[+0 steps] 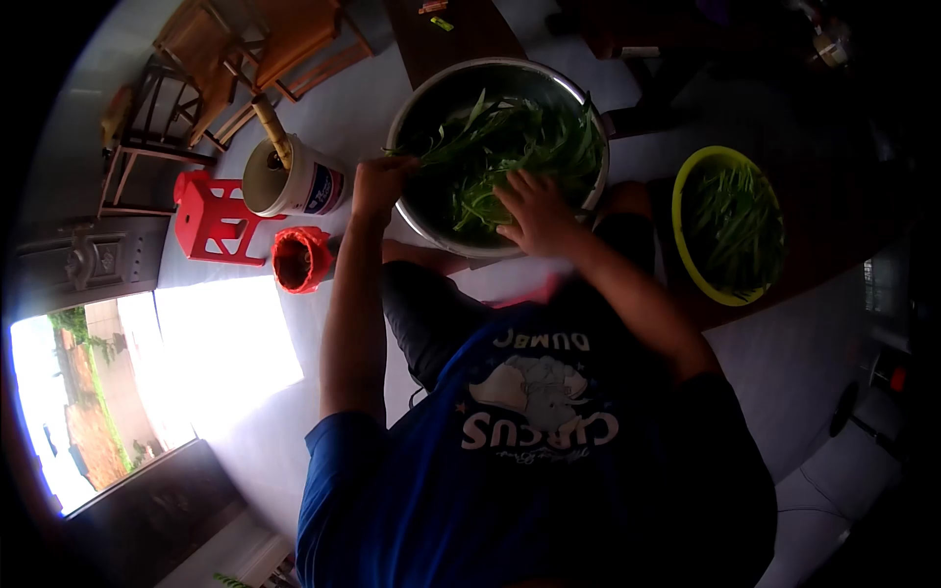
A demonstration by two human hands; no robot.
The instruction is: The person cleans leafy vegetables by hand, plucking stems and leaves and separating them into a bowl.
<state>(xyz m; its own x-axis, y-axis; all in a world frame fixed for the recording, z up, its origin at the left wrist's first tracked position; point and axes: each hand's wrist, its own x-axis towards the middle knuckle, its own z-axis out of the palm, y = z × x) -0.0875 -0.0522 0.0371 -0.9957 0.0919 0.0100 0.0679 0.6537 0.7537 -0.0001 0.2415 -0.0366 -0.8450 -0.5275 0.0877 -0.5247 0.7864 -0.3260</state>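
Shirt foremost, right hand touches greens, fingers parted.

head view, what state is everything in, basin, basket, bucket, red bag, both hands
metal basin, open on top, holding loose greens
yellow-green basket, open, filled with greens
white bucket, uncovered, a pole sticking out
red bag, mouth open, contents unclear
left hand, closed on greens at the basin's side
right hand, open, fingers spread over the greens
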